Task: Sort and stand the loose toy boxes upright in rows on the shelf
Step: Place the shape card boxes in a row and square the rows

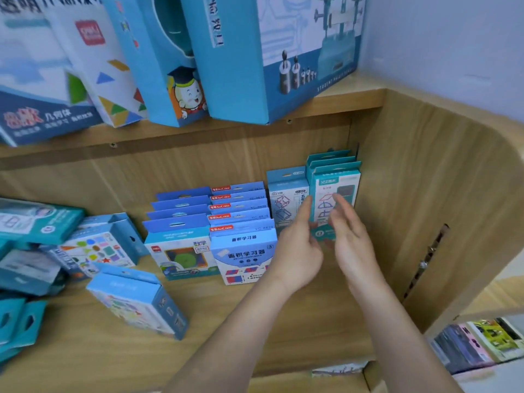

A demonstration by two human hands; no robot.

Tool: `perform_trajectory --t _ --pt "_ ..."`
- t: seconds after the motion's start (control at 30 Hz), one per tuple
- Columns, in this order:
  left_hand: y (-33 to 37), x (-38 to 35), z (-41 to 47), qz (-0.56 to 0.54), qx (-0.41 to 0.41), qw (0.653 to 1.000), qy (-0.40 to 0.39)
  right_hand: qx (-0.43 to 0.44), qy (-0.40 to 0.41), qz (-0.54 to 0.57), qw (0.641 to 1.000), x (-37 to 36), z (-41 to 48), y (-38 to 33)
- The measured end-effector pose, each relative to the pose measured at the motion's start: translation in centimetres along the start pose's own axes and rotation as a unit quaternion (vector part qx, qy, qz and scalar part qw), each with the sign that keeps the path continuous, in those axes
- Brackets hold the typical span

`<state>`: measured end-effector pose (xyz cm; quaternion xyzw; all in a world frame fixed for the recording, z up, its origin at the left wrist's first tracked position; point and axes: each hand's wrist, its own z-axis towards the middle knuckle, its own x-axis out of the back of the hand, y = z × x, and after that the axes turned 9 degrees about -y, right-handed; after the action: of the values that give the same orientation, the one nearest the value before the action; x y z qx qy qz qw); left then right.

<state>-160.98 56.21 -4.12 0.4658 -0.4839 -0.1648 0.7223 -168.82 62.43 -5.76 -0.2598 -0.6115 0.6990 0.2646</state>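
Both hands loose, fingers straight: left hand (297, 251) at the left edge of the front teal carton (337, 181), right hand (354, 242) just before its glossy face, blurred. Left of that carton, upright rows of flat blue cardboard boxes (243, 251); farther left, a tumbled heap (99, 251) on the wood-grain shelf (255, 321).

The blue box (244, 258) reads "面积学习器"; teal box (337, 181) "S-316"; navy box (42, 120) "几何体"
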Motion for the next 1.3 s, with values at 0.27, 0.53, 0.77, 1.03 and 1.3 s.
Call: perform_trajectory --t 0.27,0.53,0.77,1.03,1.3 --pt "-3.1 13.2 -11.8 0.145 -0.087 0.958 0.233 0.105 -0.139 -0.14 0.975 -6.3 -2.9 -3.7" --pt "-10.9 20.9 -18.2 0.218 0.029 0.969 0.114 0.21 -0.386 -0.411 0.799 -18.5 -5.7 -3.6" --pt "-13.2 29.6 -16.9 0.321 0.096 0.94 0.065 0.166 -0.352 -0.61 0.69 -23.0 -5.2 -4.6" --pt "-18.2 33.8 -8.4 0.588 0.15 0.792 -0.064 0.111 -0.299 -0.588 0.743 -25.2 -5.5 -5.5" --pt "-18.7 35.1 -8.8 0.636 0.121 0.747 -0.152 0.109 -0.158 -0.39 0.9 -26.2 -2.2 -8.5"
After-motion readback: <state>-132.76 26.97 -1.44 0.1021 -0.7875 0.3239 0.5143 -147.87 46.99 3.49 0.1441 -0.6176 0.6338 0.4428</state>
